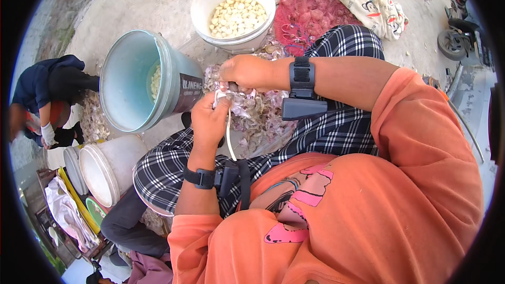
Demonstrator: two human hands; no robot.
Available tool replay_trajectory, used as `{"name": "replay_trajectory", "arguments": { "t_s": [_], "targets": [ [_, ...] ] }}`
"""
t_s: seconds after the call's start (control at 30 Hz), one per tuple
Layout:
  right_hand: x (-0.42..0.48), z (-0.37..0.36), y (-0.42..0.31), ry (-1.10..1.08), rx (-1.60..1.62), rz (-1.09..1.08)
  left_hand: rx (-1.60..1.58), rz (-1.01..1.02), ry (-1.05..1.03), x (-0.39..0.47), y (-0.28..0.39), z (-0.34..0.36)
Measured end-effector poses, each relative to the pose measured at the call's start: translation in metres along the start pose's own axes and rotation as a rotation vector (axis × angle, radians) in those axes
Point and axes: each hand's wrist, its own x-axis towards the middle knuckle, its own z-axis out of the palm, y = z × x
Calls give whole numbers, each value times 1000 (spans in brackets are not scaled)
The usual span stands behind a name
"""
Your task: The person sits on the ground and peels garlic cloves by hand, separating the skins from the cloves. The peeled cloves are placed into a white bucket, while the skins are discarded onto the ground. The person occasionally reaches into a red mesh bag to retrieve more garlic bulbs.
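Note:
My left hand [209,120] pinches pale pink-white garlic [221,95] between thumb and fingers, its papery skin showing. A thin whitish strip [229,134] hangs down beside the thumb. My right hand [246,73] is curled over the same spot from above, its fingertips on the garlic and mostly hidden. Below both hands, loose garlic skins [264,116] lie heaped between my knees. Ahead stands a white bucket [199,19] with peeled cloves [236,15] in it. To the left, a tilted bluish bucket [122,83] holds more pale cloves [156,83] at its bottom.
A red mesh sack of garlic bulbs [311,6] lies ahead right, partly under a printed cloth [367,0]. More white buckets [112,169] stand at left. A co-worker in dark clothes [51,83] bends at far left; another person's leg [134,221] is at lower left.

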Motion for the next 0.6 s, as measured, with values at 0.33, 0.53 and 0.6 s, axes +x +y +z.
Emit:
{"name": "replay_trajectory", "arguments": {
  "t_s": [0.33,0.53,0.6],
  "targets": [
    [1,7,-4,111,-463,-510,-89,-84,44,3,-4,-2],
    [2,1,-9,162,-540,-375,59,17,24,3,-3,-4],
    [1,-9,-19,142,-200,-304,91,48,5,7,-2,-9]
  ]
}}
